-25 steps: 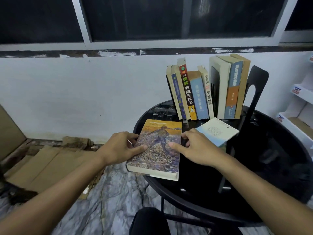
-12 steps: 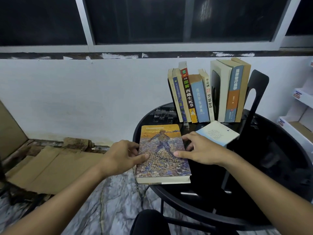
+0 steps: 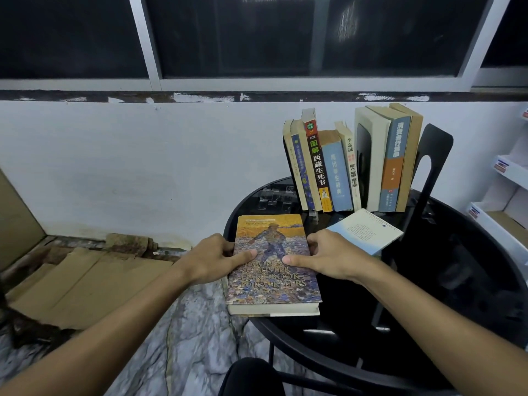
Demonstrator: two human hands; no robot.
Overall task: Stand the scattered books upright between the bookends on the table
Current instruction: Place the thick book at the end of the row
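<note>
Both grips were on the handbook (image 3: 273, 287), a thick volume with a painted cover that lay flat, face up, on the round black desk (image 3: 457, 281), its near left corner jutting past the desk's rim. The left grip (image 3: 213, 260) was clamped on the handbook's left long edge, with the thumb flat across the cover and the other fingers curled over the side, out of sight. The right grip (image 3: 331, 258) held the opposite long edge the same way, its thumb pointing inward over the cover toward the left thumb. The two thumb tips were near each other but apart. The handbook therefore sat directly between the two grips, touching both, with its near half reaching closer to the person than either.

Just right of the handbook, beyond the right grip, a thin pale-blue book (image 3: 368, 231) lay face up and skewed. It seemed to be propped a little off the desk, though what raised it could not be made out. Behind the handbook, well apart from it, a row of five or so books (image 3: 323, 167) stood spine out, leaning slightly left. Right of that row, still behind the handbook, a dark bookend (image 3: 362, 161) stood against three taller books (image 3: 393, 158), and a second black bookend (image 3: 437, 155) rose just beyond them. Left of the handbook, down on the floor, lay flattened cardboard (image 3: 80, 284).
</note>
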